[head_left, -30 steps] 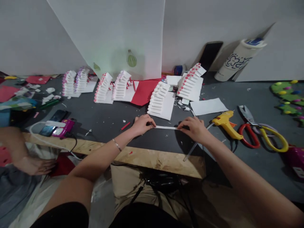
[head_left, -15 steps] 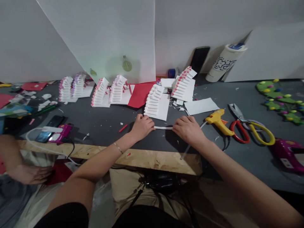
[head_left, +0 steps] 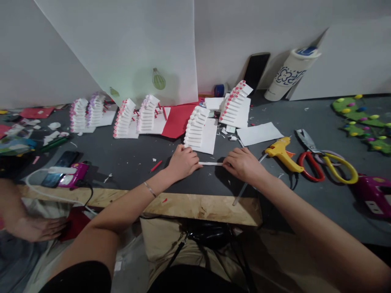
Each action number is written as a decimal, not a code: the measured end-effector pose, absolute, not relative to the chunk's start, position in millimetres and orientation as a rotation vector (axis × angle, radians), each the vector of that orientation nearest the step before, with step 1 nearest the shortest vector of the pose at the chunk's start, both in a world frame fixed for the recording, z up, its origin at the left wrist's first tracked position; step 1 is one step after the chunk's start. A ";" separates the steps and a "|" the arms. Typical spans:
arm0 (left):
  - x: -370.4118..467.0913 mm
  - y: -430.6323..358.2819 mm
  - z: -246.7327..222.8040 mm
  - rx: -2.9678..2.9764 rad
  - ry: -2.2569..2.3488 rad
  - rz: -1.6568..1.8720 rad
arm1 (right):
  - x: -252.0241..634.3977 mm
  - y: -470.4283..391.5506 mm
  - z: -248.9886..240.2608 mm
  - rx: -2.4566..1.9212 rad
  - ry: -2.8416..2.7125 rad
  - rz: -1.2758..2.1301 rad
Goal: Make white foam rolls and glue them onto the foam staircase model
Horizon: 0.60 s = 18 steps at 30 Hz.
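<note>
A thin white strip (head_left: 211, 164), perhaps rolled paper or foam, stretches level between my two hands just above the grey table. My left hand (head_left: 183, 161) is closed on its left end, and my right hand (head_left: 242, 164) pinches the other end. The fingertips hide both ends. Just beyond my left hand stands a curved white piece with ribbed rows (head_left: 196, 127) on a white card. Beside my right hand lies a yellow glue gun (head_left: 284, 154), its clear glue stick pointing towards the table edge.
Scissors with red and yellow handles (head_left: 325, 165) lie right of the glue gun. Behind are more ribbed pieces (head_left: 124, 118), a red sheet (head_left: 177, 120), a phone (head_left: 257, 70) and a tumbler (head_left: 290, 75). At left, a co-worker's hand (head_left: 38, 228) touches red material near a purple power strip (head_left: 74, 176).
The view has shifted slightly. Both hands stay closed on the white strip, nearly in the same place.
</note>
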State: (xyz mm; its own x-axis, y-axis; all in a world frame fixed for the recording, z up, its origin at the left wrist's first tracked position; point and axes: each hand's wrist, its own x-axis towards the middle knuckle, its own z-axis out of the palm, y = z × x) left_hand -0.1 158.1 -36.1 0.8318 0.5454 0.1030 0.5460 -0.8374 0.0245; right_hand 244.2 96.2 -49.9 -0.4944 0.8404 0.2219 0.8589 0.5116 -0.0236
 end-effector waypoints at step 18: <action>31.3 160.3 -37.5 -3.431 -1.334 -0.260 | 244.0 93.3 -48.8 -1.513 -2.424 0.100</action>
State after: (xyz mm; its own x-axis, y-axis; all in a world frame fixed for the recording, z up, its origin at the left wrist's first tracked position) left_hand 31.3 160.3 -37.5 0.7487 0.6594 -0.0674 0.5860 -0.6110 0.5322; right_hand 244.0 93.3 -48.8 -0.4116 0.8891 0.2003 0.8696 0.4489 -0.2055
